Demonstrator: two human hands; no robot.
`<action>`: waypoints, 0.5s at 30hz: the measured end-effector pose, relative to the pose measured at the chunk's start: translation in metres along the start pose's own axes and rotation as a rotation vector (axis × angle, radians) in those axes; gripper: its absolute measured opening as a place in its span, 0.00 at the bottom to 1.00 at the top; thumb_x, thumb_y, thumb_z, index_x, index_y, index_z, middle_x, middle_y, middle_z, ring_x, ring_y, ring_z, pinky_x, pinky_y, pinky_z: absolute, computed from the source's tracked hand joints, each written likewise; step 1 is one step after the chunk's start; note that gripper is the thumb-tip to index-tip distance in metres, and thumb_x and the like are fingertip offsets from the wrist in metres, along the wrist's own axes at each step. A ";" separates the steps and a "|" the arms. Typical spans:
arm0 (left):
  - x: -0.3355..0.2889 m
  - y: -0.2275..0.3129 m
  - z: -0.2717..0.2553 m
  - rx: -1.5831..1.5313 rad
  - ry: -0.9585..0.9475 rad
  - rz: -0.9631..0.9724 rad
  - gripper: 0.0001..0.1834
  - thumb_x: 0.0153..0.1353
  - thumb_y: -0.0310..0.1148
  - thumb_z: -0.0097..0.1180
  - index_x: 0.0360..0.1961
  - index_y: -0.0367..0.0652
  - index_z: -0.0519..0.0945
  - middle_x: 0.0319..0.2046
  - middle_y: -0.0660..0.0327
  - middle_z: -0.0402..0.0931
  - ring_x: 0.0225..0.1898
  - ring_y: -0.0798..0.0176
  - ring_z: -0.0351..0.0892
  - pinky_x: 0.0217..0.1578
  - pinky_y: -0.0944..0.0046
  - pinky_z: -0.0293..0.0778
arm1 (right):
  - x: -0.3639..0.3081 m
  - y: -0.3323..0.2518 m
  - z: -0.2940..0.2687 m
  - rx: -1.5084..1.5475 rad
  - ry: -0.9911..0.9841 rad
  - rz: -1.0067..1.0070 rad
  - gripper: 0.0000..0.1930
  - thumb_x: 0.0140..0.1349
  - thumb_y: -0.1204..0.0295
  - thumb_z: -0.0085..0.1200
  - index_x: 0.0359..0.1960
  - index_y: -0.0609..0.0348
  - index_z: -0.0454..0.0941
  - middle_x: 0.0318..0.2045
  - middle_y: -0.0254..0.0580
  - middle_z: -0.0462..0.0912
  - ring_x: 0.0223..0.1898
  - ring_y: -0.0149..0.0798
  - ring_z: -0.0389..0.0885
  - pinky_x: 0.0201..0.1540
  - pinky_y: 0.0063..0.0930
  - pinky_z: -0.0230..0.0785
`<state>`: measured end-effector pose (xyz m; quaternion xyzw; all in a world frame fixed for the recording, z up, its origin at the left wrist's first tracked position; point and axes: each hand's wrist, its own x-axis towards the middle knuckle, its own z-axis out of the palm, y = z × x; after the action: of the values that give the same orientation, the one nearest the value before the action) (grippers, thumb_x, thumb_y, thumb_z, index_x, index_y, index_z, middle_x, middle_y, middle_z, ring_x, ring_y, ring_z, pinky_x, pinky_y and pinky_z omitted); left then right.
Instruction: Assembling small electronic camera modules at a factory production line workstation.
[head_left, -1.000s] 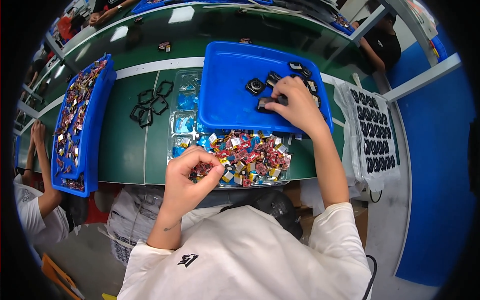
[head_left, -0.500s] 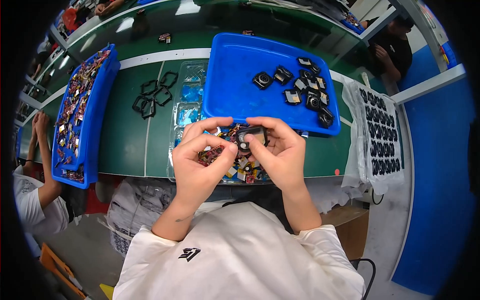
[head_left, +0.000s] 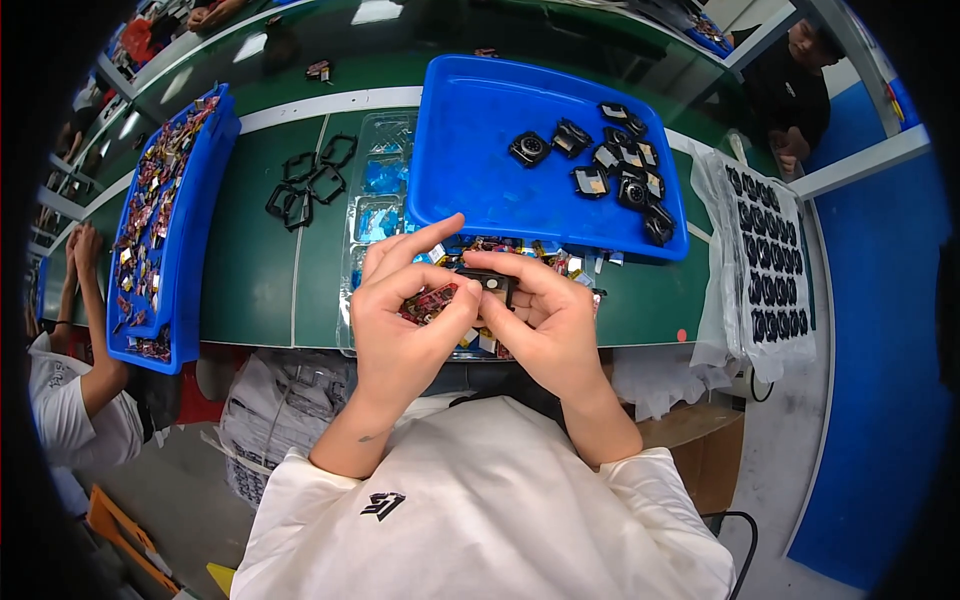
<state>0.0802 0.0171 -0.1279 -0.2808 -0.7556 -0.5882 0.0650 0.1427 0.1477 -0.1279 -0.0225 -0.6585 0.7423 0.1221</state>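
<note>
Over the parts heap, my right hand (head_left: 553,318) grips a black watch case (head_left: 498,290), its thumb on the near side and fingers curled behind. A small pale disc shows inside the case. My left hand (head_left: 400,318) meets the case's left edge with thumb and index fingertips pressed together; anything pinched there is hidden. Its other fingers stretch out above. Under both hands, small electronic parts (head_left: 487,343) in red, yellow and silver lie in a clear plastic tray (head_left: 352,318), partly covered by my hands.
Behind my hands, a blue tray (head_left: 475,130) holds several black watch cases (head_left: 632,190). Black frames (head_left: 325,183) lie left on the green table (head_left: 255,250). A blue bin (head_left: 190,310) of parts stands further left. At right, watch cases sit in rows on a white-wrapped tray (head_left: 765,255). Other people sit nearby.
My left fingertips have come against the case, and my left index area has closed in. The case has tilted and shifted slightly down, with my right fingers covering more of it.
</note>
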 end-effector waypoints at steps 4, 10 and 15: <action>-0.001 -0.003 0.001 -0.013 0.001 -0.009 0.02 0.44 0.25 0.62 0.22 0.40 0.82 0.46 0.57 0.78 0.46 0.58 0.70 0.50 0.60 0.64 | -0.001 0.005 -0.003 -0.038 -0.007 -0.015 0.14 0.60 0.82 0.50 0.48 0.68 0.74 0.35 0.39 0.80 0.34 0.24 0.78 0.35 0.17 0.74; -0.003 -0.003 0.002 -0.026 0.025 -0.026 0.02 0.44 0.24 0.61 0.22 0.39 0.81 0.45 0.57 0.79 0.44 0.59 0.70 0.49 0.61 0.65 | -0.003 0.001 -0.001 -0.107 -0.014 -0.062 0.15 0.60 0.81 0.49 0.49 0.68 0.73 0.44 0.46 0.79 0.38 0.28 0.79 0.38 0.21 0.76; -0.002 -0.001 0.003 -0.031 0.026 -0.030 0.01 0.44 0.24 0.61 0.21 0.38 0.81 0.44 0.57 0.79 0.43 0.59 0.70 0.48 0.61 0.65 | -0.004 0.002 -0.002 -0.123 -0.007 -0.087 0.14 0.61 0.80 0.48 0.49 0.67 0.74 0.42 0.45 0.80 0.37 0.28 0.80 0.36 0.21 0.75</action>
<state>0.0821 0.0188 -0.1310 -0.2629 -0.7495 -0.6044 0.0618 0.1469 0.1489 -0.1307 0.0011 -0.7038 0.6943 0.1504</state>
